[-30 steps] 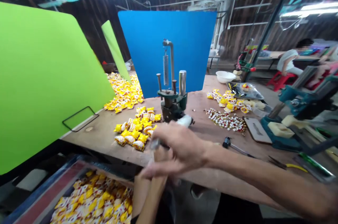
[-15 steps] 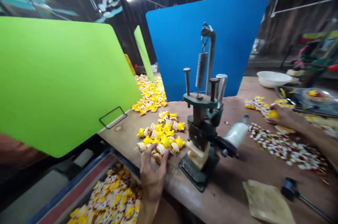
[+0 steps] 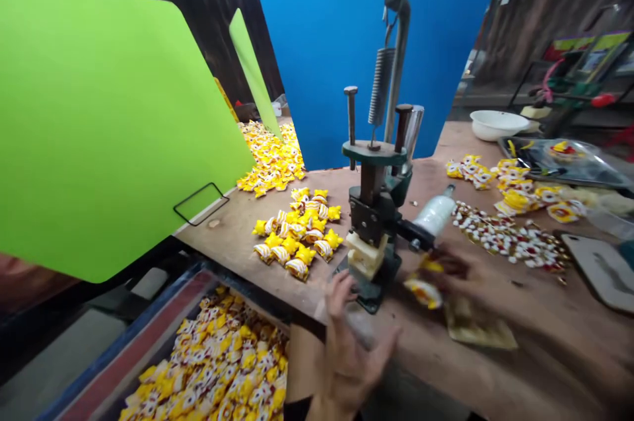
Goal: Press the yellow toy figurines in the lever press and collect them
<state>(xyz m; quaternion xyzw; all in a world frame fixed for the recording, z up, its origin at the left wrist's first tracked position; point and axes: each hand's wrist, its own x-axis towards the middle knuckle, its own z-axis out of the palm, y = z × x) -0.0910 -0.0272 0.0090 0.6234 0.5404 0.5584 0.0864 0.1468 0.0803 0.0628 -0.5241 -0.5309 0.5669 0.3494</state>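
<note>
My left hand is just in front of the hand press, fingers spread, with nothing visible in it. Blurred by motion, my right hand is to the right of the press base. A yellow and white plastic figure piece hangs at its fingertips; the exact grip is smeared. On the press base sits a cream-coloured block. To the left of the press lie several yellow star-topped figure pieces with striped parts, apart from both hands.
A bin of similar pieces stands below the table's left edge. Green and blue boards rise behind. To the right are small white-and-red parts, larger yellow-white pieces, a phone, a white bowl and a tray.
My left hand has left the star-topped pieces and moved right, opening in front of the press. My right hand has come from the right-hand pieces toward the press, bringing a yellow-white piece.
</note>
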